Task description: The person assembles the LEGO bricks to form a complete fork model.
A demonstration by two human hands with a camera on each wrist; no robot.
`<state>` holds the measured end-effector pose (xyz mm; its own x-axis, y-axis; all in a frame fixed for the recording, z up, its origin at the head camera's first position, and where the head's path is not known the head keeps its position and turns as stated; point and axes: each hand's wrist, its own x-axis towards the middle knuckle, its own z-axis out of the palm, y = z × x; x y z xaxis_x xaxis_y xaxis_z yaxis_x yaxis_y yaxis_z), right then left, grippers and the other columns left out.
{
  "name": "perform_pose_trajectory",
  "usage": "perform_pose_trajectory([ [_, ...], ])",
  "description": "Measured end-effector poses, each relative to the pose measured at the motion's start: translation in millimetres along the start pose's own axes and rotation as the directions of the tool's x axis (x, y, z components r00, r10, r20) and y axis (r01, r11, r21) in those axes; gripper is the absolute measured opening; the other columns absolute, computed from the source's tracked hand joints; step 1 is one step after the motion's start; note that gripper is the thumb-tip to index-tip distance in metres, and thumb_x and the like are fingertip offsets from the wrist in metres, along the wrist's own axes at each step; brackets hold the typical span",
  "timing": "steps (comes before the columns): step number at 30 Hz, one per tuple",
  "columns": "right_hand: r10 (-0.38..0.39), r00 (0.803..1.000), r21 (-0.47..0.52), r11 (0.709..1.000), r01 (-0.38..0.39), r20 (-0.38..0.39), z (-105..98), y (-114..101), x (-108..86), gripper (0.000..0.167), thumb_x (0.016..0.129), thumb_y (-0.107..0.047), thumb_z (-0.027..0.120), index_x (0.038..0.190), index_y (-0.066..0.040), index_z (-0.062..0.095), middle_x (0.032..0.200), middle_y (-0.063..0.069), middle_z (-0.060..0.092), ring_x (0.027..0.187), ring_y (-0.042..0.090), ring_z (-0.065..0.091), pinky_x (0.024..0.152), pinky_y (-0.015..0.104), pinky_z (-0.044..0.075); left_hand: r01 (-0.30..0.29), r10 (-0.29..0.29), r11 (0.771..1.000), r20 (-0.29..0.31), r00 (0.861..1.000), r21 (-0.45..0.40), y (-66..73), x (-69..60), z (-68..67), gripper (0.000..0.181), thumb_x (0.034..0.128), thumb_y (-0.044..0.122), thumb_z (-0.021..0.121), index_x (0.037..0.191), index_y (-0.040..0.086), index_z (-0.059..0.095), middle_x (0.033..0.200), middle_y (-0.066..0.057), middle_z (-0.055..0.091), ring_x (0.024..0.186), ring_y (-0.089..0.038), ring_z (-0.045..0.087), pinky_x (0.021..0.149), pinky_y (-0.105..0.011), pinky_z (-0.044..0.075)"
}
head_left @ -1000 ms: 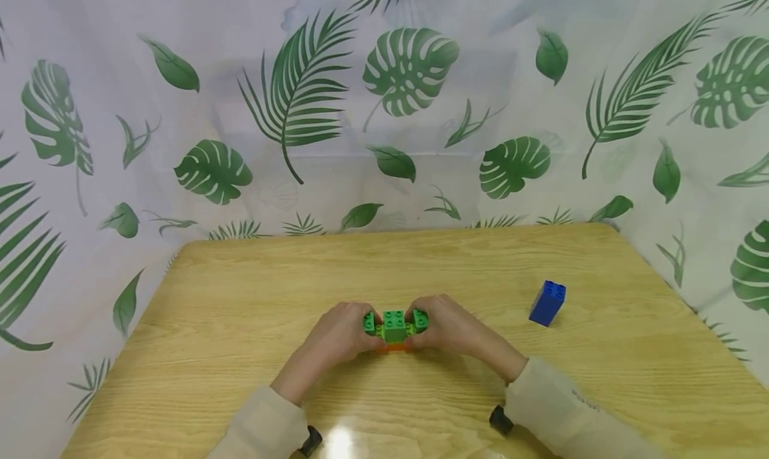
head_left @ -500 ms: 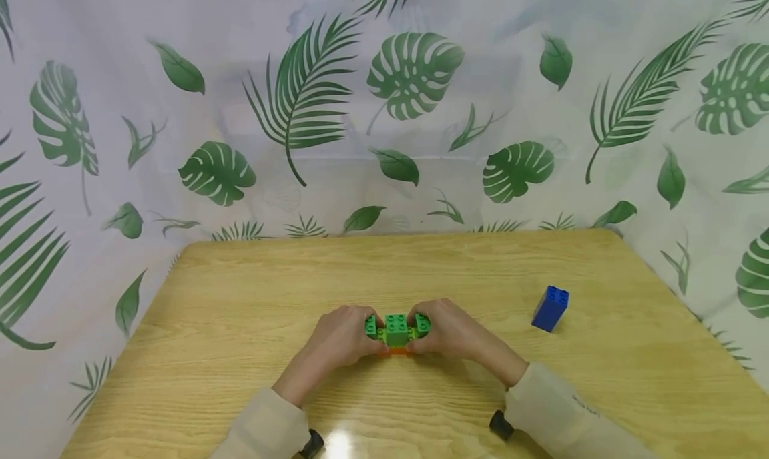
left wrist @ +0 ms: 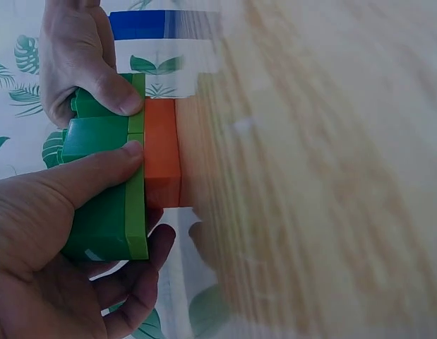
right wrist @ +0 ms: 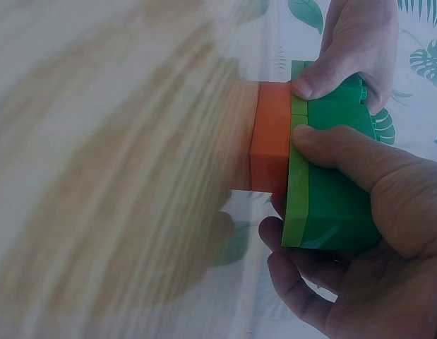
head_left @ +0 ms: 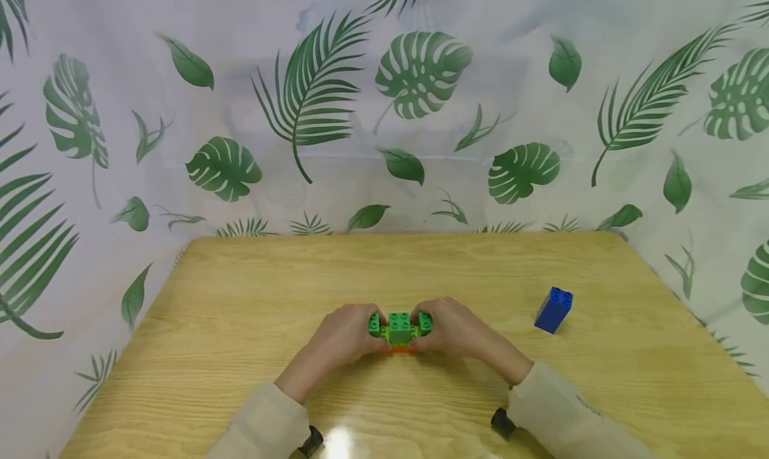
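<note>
Left hand [head_left: 348, 335] and right hand [head_left: 454, 330] are clamping fingers on green blocks [head_left: 399, 327], orange block [left wrist: 162, 152] sitting low between those fingers; grips are probably needing even pressure.

1. An indoor, screened-in table spot, like a small recording booth; whether within a home or lab cannot be told.
2. Pale hanging [head_left: 336, 199] printed with green leaves [head_left: 423, 75] behind and on both sides.
3. Wood-grain table [head_left: 252, 279] with light glare [head_left: 338, 442].

Left hand [head_left: 350, 332], right hand [head_left: 453, 327] close together, both gripping, forearms [head_left: 565, 409] angled inward
</note>
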<state>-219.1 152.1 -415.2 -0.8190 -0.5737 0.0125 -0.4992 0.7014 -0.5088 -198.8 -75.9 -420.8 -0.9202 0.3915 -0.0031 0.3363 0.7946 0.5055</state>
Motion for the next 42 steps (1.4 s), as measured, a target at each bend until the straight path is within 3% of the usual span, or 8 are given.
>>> perform_pose_trajectory([
  [13, 0.010, 1.000, 0.035, 0.999, -0.010, 0.008, 1.3, 0.4, -3.2, 0.030, 0.082, -0.022, 0.088, 0.102, -0.005, 0.073, 0.093, 0.000, 0.070, 0.076, 0.010, 0.056, 0.069, 0.028, 0.050, -0.008, 0.010, 0.999, 0.035, 0.999, -0.048, -1.3, -2.3, -2.1, 0.038, 0.0854, 0.033, 0.087, 0.115, 0.015, 0.071, 0.111, -0.003, 0.072, 0.094, -0.018, 0.064, 0.083, -0.041, 0.053],
  [19, 0.000, 1.000, 0.041, 0.999, 0.000, 0.006, 2.1, 1.6, -2.3, 0.031, 0.082, -0.022, 0.089, 0.101, -0.005, 0.072, 0.092, 0.000, 0.070, 0.077, 0.010, 0.056, 0.069, 0.028, 0.050, -0.038, 0.044, 0.995, 0.063, 0.997, -0.094, -4.4, -3.7, -6.8, 0.033, 0.0860, 0.027, 0.087, 0.111, 0.012, 0.071, 0.105, -0.003, 0.071, 0.089, -0.017, 0.060, 0.083, -0.039, 0.052],
  [30, -0.041, 0.999, 0.075, 0.996, 0.042, -0.011, 1.8, 3.2, -6.6, 0.033, 0.083, -0.024, 0.089, 0.104, -0.005, 0.071, 0.095, 0.001, 0.070, 0.078, 0.009, 0.056, 0.069, 0.027, 0.049, -0.054, 0.061, 0.993, 0.056, 0.997, -0.107, -5.8, -2.8, -6.5, 0.035, 0.0866, 0.027, 0.087, 0.114, 0.012, 0.071, 0.109, -0.004, 0.072, 0.093, -0.016, 0.062, 0.086, -0.039, 0.052],
  [42, -0.028, 1.000, 0.096, 0.995, 0.029, -0.014, 2.8, 3.8, -8.2, 0.037, 0.083, -0.025, 0.089, 0.108, -0.006, 0.070, 0.098, 0.001, 0.070, 0.080, 0.010, 0.057, 0.071, 0.028, 0.050, -0.044, 0.055, 0.984, 0.060, 0.997, -0.171, -9.7, -5.4, -7.9, 0.038, 0.0866, 0.027, 0.087, 0.116, 0.011, 0.068, 0.112, -0.006, 0.071, 0.092, -0.016, 0.060, 0.083, -0.038, 0.052],
])
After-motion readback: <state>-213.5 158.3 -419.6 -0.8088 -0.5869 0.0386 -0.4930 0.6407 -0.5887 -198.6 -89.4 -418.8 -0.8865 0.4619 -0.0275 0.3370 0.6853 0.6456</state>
